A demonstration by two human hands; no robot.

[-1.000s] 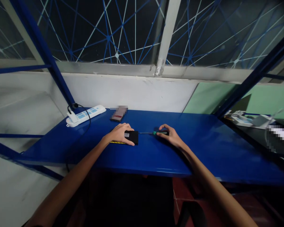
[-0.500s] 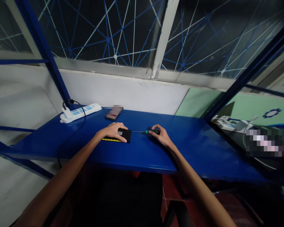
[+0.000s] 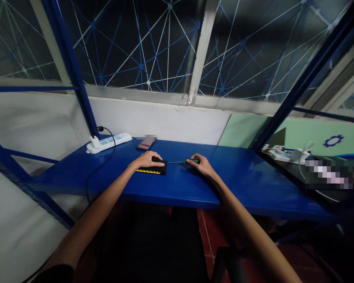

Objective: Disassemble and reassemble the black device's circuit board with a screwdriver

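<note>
My left hand (image 3: 147,160) lies over a flat black case (image 3: 163,170) with a yellow-and-black striped front edge, thumb and fingers gripping it on the desk. From the right, my right hand (image 3: 203,164) holds a screwdriver (image 3: 184,161) by its green and black handle. Its thin metal shaft points left and its tip is at the right side of the case; whether it touches or enters the case is too small to tell. Some of the case is hidden under my left hand.
Behind my hands on the blue desk (image 3: 171,190) lies a phone (image 3: 146,143). A white power strip (image 3: 109,143) with a black cable (image 3: 102,159) sits at the back left. Blue metal posts rise at both sides. More white electrical items (image 3: 287,154) are at the right.
The camera view has shifted slightly. My left thumb has drawn back from the case's front toward its middle, baring more of the striped edge. The screwdriver stays in my right hand.
</note>
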